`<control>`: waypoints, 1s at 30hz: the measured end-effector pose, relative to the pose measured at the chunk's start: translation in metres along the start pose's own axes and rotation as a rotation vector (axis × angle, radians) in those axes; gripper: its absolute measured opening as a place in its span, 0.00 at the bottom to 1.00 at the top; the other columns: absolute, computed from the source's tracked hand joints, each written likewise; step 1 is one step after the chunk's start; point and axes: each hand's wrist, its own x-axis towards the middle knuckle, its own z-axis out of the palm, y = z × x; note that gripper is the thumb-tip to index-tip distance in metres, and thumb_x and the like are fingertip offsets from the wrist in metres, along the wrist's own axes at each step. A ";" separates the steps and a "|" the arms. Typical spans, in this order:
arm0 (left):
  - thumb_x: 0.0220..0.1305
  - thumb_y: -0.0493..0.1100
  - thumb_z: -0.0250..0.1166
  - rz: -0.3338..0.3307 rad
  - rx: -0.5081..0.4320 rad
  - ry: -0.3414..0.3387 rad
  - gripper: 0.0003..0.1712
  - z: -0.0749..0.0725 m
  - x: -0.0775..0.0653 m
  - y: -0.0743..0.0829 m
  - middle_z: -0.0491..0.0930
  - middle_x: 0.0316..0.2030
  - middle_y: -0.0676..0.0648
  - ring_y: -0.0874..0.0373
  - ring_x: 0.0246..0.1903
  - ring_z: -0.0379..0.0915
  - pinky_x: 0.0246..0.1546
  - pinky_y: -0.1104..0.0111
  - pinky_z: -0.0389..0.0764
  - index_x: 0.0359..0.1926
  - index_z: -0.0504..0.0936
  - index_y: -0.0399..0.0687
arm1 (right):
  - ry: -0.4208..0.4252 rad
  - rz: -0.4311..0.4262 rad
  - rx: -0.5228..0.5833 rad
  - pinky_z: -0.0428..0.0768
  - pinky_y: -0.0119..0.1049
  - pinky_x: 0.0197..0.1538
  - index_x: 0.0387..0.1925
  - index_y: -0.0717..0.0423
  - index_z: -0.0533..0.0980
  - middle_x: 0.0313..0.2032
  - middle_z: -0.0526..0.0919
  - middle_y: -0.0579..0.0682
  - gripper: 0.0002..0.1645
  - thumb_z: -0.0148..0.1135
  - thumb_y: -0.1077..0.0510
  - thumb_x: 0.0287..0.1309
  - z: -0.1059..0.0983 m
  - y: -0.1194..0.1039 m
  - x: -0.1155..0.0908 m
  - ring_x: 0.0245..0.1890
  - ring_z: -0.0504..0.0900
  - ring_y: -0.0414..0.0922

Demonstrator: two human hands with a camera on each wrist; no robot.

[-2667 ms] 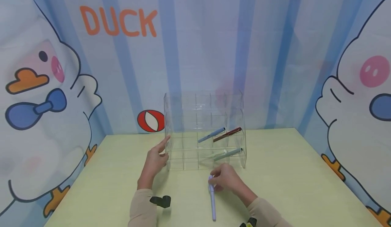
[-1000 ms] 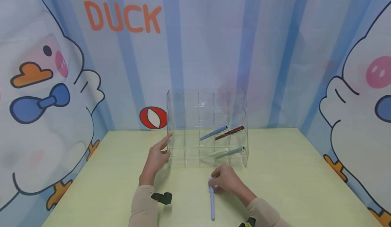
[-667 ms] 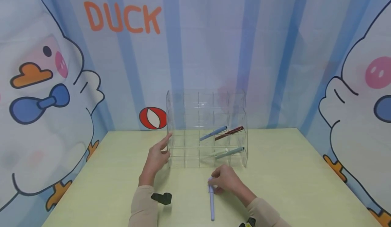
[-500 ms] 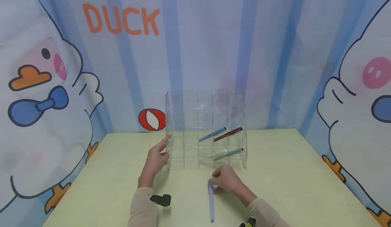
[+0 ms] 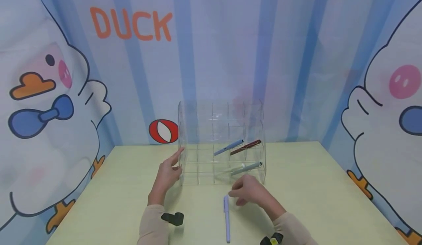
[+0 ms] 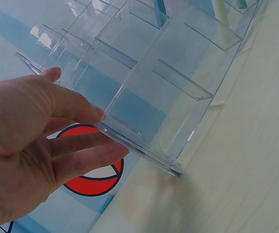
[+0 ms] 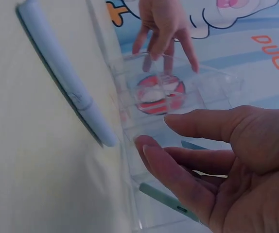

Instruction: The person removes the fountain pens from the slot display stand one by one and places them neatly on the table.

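Note:
A clear acrylic pen rack (image 5: 206, 162) with several compartments stands on the table. My left hand (image 5: 166, 173) grips its left side panel; in the left wrist view the thumb lies on one side of the panel edge and fingers on the other. A lilac pen (image 5: 227, 219) lies on the table before the rack, its capped end away from me. My right hand (image 5: 250, 190) hovers just right of that end, fingers loosely bent, a gap between thumb and fingertips, holding nothing. The right wrist view shows the lilac pen (image 7: 64, 73) apart from the fingers.
The rack holds a blue pen (image 5: 228, 147) and a dark red pen (image 5: 245, 148) in a middle tier. A grey-green pen (image 5: 246, 168) leans in the bottom tier, near a pale yellow-green one (image 6: 220, 10). A duck-printed curtain (image 5: 224, 54) hangs behind the table (image 5: 313, 186).
My right hand has let go of the lilac pen and moved slightly right, away from it. The pen stays on the table. My left hand keeps its grip on the rack.

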 end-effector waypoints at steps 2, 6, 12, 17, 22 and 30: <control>0.64 0.24 0.59 -0.010 0.002 -0.002 0.44 0.000 -0.001 -0.001 0.65 0.70 0.35 0.34 0.57 0.74 0.31 0.65 0.80 0.75 0.65 0.65 | -0.011 -0.012 0.005 0.84 0.40 0.30 0.36 0.66 0.85 0.34 0.86 0.54 0.09 0.68 0.61 0.59 -0.005 0.001 -0.001 0.24 0.87 0.49; 0.64 0.24 0.59 -0.016 0.007 -0.005 0.44 0.000 -0.004 -0.004 0.65 0.70 0.34 0.33 0.58 0.74 0.31 0.65 0.80 0.75 0.65 0.65 | -0.063 -0.031 0.023 0.85 0.42 0.33 0.38 0.65 0.85 0.36 0.86 0.53 0.10 0.68 0.60 0.59 -0.019 0.004 -0.003 0.27 0.87 0.49; 0.64 0.24 0.59 -0.014 0.008 -0.007 0.45 -0.002 -0.002 -0.004 0.65 0.69 0.33 0.33 0.58 0.73 0.32 0.65 0.80 0.75 0.64 0.67 | -0.094 -0.067 0.033 0.84 0.43 0.36 0.44 0.65 0.84 0.39 0.87 0.54 0.15 0.67 0.57 0.62 -0.045 -0.001 -0.008 0.30 0.87 0.50; 0.64 0.25 0.60 -0.007 0.022 -0.009 0.45 -0.004 0.002 0.001 0.65 0.70 0.34 0.33 0.58 0.73 0.34 0.64 0.82 0.75 0.64 0.67 | 0.015 -0.124 0.061 0.84 0.43 0.39 0.51 0.66 0.81 0.43 0.86 0.56 0.21 0.66 0.54 0.64 -0.066 -0.005 -0.010 0.33 0.87 0.51; 0.64 0.24 0.60 -0.006 0.022 -0.006 0.45 -0.003 0.002 0.002 0.66 0.69 0.35 0.34 0.57 0.75 0.32 0.65 0.81 0.75 0.64 0.65 | 0.300 -0.182 0.157 0.84 0.42 0.41 0.53 0.68 0.79 0.43 0.85 0.60 0.21 0.65 0.56 0.66 -0.080 -0.001 -0.010 0.40 0.87 0.54; 0.63 0.24 0.60 -0.027 0.018 0.003 0.46 0.000 0.000 0.001 0.66 0.69 0.35 0.34 0.56 0.75 0.31 0.65 0.81 0.74 0.65 0.67 | 0.557 -0.181 0.258 0.83 0.34 0.43 0.55 0.69 0.78 0.48 0.83 0.64 0.22 0.65 0.58 0.65 -0.084 0.004 -0.008 0.45 0.86 0.50</control>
